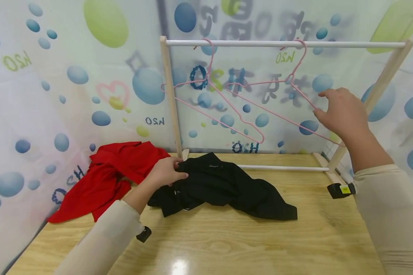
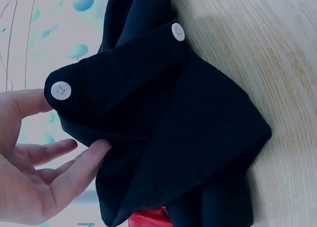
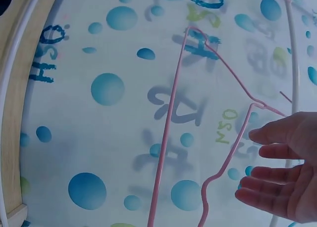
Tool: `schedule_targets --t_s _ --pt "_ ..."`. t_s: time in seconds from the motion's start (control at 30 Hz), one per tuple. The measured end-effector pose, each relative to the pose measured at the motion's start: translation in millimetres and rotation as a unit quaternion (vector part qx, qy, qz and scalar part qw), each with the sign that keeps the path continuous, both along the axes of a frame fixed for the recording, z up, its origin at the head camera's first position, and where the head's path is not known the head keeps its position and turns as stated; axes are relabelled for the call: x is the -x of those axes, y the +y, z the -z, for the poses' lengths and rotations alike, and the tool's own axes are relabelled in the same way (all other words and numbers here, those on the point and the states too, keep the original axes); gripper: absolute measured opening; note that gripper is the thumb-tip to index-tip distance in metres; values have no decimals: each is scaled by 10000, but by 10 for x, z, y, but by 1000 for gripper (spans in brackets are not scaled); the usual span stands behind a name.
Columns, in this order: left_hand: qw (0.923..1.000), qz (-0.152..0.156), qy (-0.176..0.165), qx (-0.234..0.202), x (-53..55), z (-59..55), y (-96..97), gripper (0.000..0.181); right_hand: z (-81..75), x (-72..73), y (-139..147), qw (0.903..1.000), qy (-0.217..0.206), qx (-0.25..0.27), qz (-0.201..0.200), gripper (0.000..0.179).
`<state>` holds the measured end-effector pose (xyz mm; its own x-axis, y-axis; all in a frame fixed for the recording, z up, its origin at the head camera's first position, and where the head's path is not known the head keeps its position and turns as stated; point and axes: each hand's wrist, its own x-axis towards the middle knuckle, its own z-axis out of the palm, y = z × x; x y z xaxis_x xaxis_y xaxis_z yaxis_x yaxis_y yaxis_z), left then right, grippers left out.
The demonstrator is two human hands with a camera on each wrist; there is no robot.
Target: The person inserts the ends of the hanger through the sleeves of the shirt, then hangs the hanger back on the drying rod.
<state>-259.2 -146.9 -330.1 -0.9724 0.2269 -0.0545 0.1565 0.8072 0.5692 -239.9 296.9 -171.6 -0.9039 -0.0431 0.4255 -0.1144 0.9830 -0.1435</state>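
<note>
A black garment lies crumpled on the table. In the left wrist view, a buttoned band of it carries two white buttons. My left hand is at the garment's left end, fingers spread and fingertips touching the cloth's edge. Two pink hangers hang from the rack's white bar. Beside the sloping arm of the right hanger is my raised right hand, thumb and fingers apart. In the right wrist view nothing lies between them; whether the thumb touches the wire I cannot tell.
A red garment is heaped at the left, partly behind my left forearm. The left hanger hangs near the rack's wooden left post. A white lower rod runs across behind the black garment. Patterned sheeting surrounds the table.
</note>
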Motion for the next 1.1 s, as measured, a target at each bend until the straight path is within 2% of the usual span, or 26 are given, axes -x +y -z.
schedule_targets --t_s 0.2,0.47,0.8,1.1 --pt "9999 -38 -101 -35 69 -17 41 57 -113 209 -18 9976 -624 -266 114 51" --pt "9998 -127 -84 117 90 -57 79 50 -136 335 -81 9969 -777 -155 20 39" --pt "9998 -85 -24 159 87 -82 105 48 -153 326 -97 9976 -672 -111 -139 32" --pt "9998 -72 -40 182 70 -101 119 48 -166 265 -89 9991 -380 173 -16 34"
